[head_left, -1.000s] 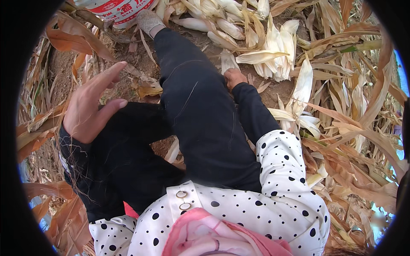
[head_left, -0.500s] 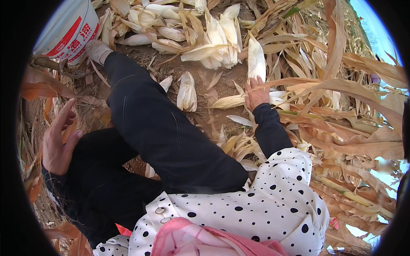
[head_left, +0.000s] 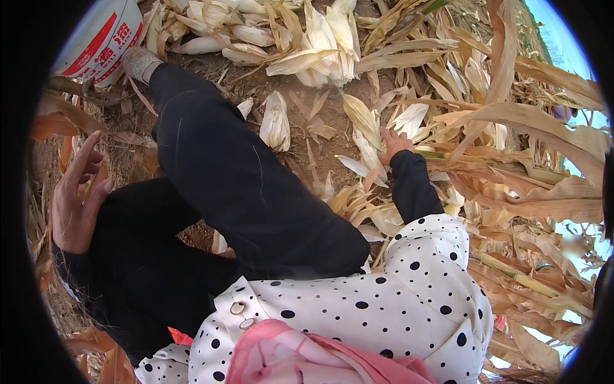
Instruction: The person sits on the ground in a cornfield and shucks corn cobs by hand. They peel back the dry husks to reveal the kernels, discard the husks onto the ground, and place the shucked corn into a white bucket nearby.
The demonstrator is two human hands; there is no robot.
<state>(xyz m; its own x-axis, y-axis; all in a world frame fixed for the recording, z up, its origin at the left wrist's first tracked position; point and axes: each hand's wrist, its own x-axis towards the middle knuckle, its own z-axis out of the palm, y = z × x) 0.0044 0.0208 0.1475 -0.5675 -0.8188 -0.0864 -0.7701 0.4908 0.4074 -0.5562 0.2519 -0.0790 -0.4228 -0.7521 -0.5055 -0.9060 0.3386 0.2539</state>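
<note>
My right hand (head_left: 394,146) is low over the ground, its fingers closed against the lower part of a pale yellow corn husk (head_left: 362,120). That husk stands tilted, its tip pointing away and a little left; whether a cob is inside I cannot tell. Off to the left, my left hand (head_left: 75,203) is raised beside my bent knee, fingers stretched and thumb apart, holding nothing. A single husked-over corn ear (head_left: 275,121) lies on the soil between my leg and the right hand. A whiter husk (head_left: 410,120) rests just beyond my right fingers.
A white bucket with red print (head_left: 105,41) stands at the far left by my shoe (head_left: 139,63). Several corn ears in husks (head_left: 323,48) lie heaped ahead. Dry corn stalks and leaves (head_left: 511,134) crowd the right side. My leg (head_left: 236,173) stretches across the middle.
The yellowish husk that lay flat left of my right hand now stands tilted up against it. The tall white husk is no longer upright beyond the fingers. My left hand stays open.
</note>
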